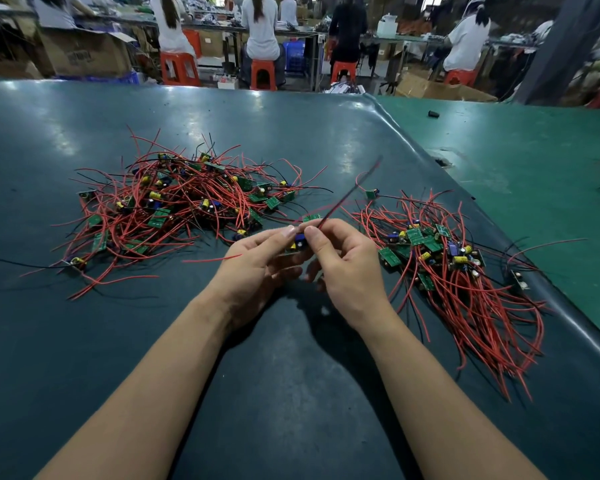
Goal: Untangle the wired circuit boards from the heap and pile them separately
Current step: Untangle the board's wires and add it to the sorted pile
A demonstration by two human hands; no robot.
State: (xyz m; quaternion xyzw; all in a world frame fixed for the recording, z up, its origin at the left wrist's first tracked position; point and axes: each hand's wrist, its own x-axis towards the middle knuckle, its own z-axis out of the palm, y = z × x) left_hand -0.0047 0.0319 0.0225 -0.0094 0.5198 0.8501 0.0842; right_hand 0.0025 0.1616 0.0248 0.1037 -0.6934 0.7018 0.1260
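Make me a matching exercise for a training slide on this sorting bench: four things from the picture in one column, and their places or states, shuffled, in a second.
Things
1. tangled heap
2. sorted pile
3. single circuit board
4. small black object

Places or states
A. held between the left hand and the right hand
B. on the dark mat, to the person's left
C. alone on the lighter green surface, far right
D. on the dark mat, to the person's right, wires trailing toward the near edge

Pairs: 1-B, 2-D, 3-A, 4-C
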